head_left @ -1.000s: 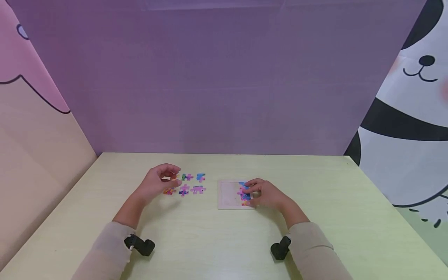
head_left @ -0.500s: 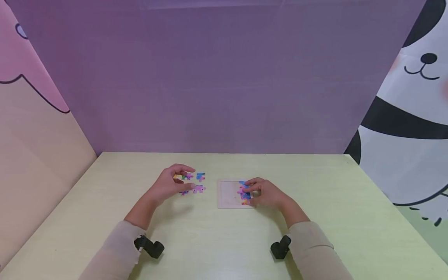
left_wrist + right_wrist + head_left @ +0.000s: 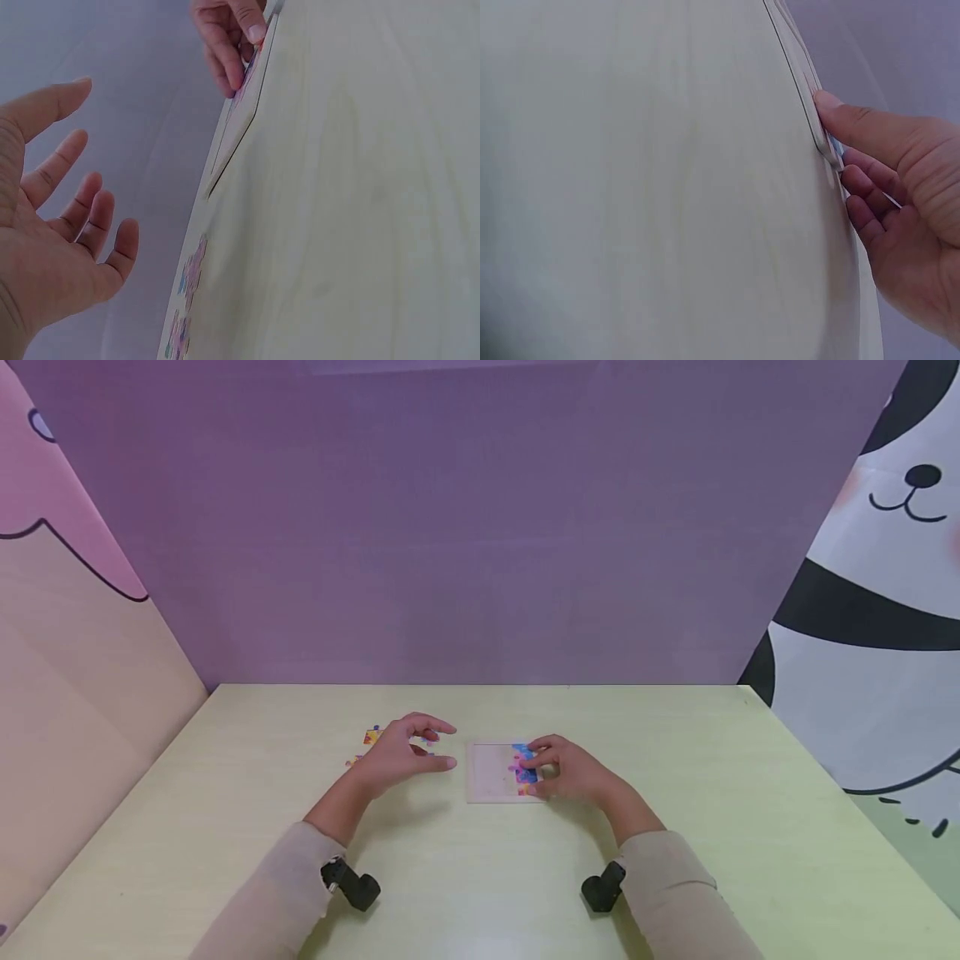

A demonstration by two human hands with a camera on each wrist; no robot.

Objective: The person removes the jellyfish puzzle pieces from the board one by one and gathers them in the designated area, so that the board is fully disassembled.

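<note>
1. The pale green table (image 3: 465, 868) fills the lower half of the head view, with a purple back wall behind it and cartoon panels at either side.
2. The puzzle tray (image 3: 491, 772) lies flat near the middle of the table, just right of centre. Its long side looks to run left to right, though it is close to square, so I cannot be sure. Its left part is bare; the right part holds the fitted pieces (image 3: 523, 768).
3. The right hand (image 3: 573, 772) rests on the tray's right edge, fingers bent down onto the fitted pieces. The right wrist view shows the thumb and fingertips touching the tray's rim; it seems to steady the tray and press rather than carry anything.
4. The left hand (image 3: 408, 752) hangs just left of the tray, apart from it, fingers loosely spread and pointing right toward it. In the left wrist view the palm is empty.
5. The loose pieces (image 3: 371, 737) lie on the table beneath and behind the left hand, mostly hidden by it. That hand is much the nearer to them; the tray's bare part lies between the 2 hands.
</note>
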